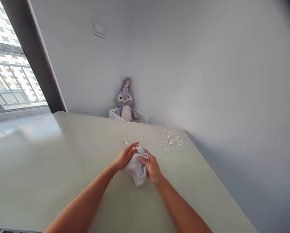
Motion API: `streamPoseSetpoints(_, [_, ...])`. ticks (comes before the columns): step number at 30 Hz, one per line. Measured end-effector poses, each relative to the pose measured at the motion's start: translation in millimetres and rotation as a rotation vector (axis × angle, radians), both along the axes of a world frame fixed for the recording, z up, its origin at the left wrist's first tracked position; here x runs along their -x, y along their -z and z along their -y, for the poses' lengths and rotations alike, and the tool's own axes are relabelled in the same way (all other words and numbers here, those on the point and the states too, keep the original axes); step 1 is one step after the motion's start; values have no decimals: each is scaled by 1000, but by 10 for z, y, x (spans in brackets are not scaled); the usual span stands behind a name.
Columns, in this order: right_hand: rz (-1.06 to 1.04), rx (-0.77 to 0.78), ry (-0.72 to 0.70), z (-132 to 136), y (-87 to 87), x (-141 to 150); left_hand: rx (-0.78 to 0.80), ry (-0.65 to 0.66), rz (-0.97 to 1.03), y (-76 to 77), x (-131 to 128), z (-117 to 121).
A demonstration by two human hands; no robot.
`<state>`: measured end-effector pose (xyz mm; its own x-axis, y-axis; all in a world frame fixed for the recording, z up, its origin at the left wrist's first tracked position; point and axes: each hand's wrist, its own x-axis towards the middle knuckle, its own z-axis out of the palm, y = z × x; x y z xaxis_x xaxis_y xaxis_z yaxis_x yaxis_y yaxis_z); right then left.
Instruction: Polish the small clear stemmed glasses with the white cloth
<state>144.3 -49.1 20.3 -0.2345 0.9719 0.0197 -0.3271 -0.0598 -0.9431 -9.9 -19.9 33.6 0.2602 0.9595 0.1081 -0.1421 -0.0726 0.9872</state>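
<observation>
A pale grey-white cloth [136, 168] is bunched between my two hands above the table, its loose corner hanging down towards me. My left hand [126, 157] is closed around the cloth's left side. On the right side, my right hand [152, 166] grips the cloth with the thumb on top. Something clear and shiny, perhaps a glass, shows at the cloth's upper edge, mostly hidden by the folds and fingers. Just beyond my left hand stands a small clear glass [125, 142]. Several more clear glasses [171, 139] are grouped to the right, near the table's far corner.
The pale green table [69, 155] has a glossy top and reaches the wall at the right. Behind its far edge, a grey plush rabbit [126, 100] sits in a white perforated basket [143, 117]. A window [11, 64] lies at the left.
</observation>
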Motion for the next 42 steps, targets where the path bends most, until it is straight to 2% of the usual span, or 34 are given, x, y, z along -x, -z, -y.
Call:
streamPoseSetpoints(2, [-180, 136, -60, -17, -59, -36, -6, 64, 110, -45, -15, 29])
streamPoseSetpoints(4, [-233, 159, -98, -9, -78, -34, -21, 110, 158, -70, -8, 35])
streamPoseSetpoints(6, [-128, 60, -83, 22, -51, 3, -19, 115, 146, -59, 22, 10])
streamPoseSetpoints(10, [278, -281, 20, 89, 64, 85, 51, 77, 31, 40, 87, -71])
streamPoseSetpoints(12, [356, -332, 34, 95, 86, 91, 33, 54, -36, 71, 92, -83])
streamPoseSetpoints(14, [270, -245, 25, 81, 57, 73, 3, 39, -49, 62, 77, -66])
streamPoseSetpoints(18, [-122, 98, -12, 49, -65, 44, 27, 103, 73, -26, 50, -4])
streamPoseSetpoints(20, [-160, 172, -26, 59, -88, 57, 43, 158, 132, -55, 55, 6])
streamPoseSetpoints(22, [-37, 90, -8, 85, -58, 80, 65, 178, 150, -53, 63, -5])
streamPoseSetpoints(26, [361, -270, 102, 120, 95, 109, 143, 91, 39, 20, 47, -46])
streamPoseSetpoints(28, [442, -303, 115, 105, 140, 101, 130, 27, -34, 60, 21, -49])
streamPoseSetpoints(29, [419, -271, 111, 90, 139, 91, 112, 5, -56, 73, 6, -44])
streamPoseSetpoints(31, [238, -140, 99, 50, 88, 62, 84, 3, -47, 78, -21, -25])
streamPoseSetpoints(34, [-112, 106, 43, 4, -42, 19, 57, 84, 75, 43, -40, 4])
streamPoseSetpoints(36, [-186, 180, 8, 6, -101, 8, 24, 130, 137, 13, -32, 9])
streamPoseSetpoints(38, [-106, 127, 13, 32, -106, 20, 3, 146, 143, -10, -12, 2])
streamPoseSetpoints(42, [285, -220, 95, 84, -7, 67, 49, 81, -19, -30, 22, -17])
